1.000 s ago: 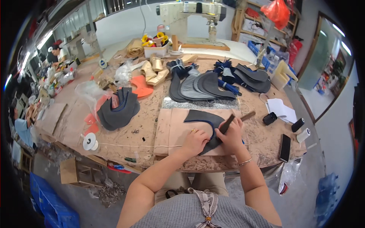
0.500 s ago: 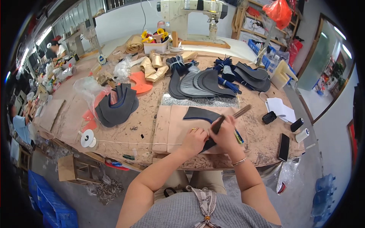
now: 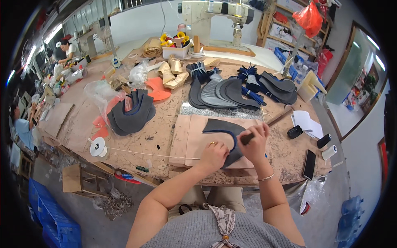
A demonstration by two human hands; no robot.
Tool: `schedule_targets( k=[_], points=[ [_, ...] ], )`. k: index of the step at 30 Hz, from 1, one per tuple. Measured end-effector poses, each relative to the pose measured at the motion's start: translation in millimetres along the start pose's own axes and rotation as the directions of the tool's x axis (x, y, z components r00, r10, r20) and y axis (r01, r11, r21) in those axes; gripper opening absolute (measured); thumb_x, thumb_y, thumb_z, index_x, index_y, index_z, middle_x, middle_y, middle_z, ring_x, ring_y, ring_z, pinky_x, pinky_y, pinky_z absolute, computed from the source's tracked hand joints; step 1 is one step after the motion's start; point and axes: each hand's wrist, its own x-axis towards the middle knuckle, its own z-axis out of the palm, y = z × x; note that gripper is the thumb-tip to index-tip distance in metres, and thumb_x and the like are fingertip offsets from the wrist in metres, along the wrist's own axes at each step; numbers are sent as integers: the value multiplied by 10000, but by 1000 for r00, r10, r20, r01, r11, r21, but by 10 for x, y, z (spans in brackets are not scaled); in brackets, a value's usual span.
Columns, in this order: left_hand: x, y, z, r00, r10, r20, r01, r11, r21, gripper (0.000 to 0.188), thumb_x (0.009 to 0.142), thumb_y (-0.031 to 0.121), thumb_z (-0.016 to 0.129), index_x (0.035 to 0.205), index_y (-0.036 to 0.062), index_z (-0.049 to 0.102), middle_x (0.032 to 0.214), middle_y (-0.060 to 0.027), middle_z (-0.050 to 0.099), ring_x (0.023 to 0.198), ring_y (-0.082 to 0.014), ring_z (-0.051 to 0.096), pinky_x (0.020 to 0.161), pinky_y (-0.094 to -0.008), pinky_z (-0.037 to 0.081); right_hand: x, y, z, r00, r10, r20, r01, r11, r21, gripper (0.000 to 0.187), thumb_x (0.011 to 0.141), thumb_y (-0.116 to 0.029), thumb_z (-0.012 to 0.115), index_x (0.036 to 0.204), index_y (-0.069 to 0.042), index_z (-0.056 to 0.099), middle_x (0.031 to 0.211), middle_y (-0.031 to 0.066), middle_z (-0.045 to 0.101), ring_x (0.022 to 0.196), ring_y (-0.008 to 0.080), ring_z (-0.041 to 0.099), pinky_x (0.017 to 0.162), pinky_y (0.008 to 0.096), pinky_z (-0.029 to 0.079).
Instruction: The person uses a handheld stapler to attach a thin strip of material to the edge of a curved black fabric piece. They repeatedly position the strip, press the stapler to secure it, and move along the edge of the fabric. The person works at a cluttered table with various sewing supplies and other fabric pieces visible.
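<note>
A curved dark grey shoe-upper piece (image 3: 233, 158) with a blue inner edge lies on a tan board (image 3: 194, 142) in front of me. My left hand (image 3: 216, 156), a ring on one finger, pinches the piece's inner edge. A thin white tape runs left from beside this hand to a white spool (image 3: 98, 147). My right hand (image 3: 255, 142) is closed round what looks like a hammer (image 3: 279, 117). Its dark thick end points left over the piece, and its wooden handle sticks out to the far right. The fingers hide part of it.
Stacked grey pieces (image 3: 132, 115) lie left, with more grey pieces (image 3: 221, 91) behind the board. A phone (image 3: 309, 164), thread cones (image 3: 329, 152) and a black box (image 3: 294, 132) stand right. Behind is a sewing machine (image 3: 215, 20). Another person (image 3: 24, 128) sits far left.
The right hand has moved slightly right with the hammer, uncovering more of the grey piece. My left hand stays at the inner edge. The whole view has shifted a little.
</note>
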Motion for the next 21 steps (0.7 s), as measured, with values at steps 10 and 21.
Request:
schedule_targets(
  k=[10, 21],
  points=[
    [-347, -14, -409, 996, -9, -84, 11, 999, 31, 235, 822, 189, 726, 1010, 60, 670, 946, -85, 638, 956, -295, 598, 848, -431, 477, -269, 23, 20, 983, 142, 115, -160, 974, 161, 179, 690, -185, 800, 766, -112, 655, 810, 45, 625, 917, 275, 564, 962, 434, 341],
    [-497, -151, -540, 997, 72, 8, -72, 987, 142, 142, 825, 136, 704, 941, 77, 646, 892, -73, 609, 914, -263, 601, 803, -378, 504, -297, -4, 54, 977, 196, 81, -205, 971, 125, 191, 681, -178, 809, 769, -116, 650, 819, 44, 627, 933, 273, 561, 985, 429, 331]
  ],
)
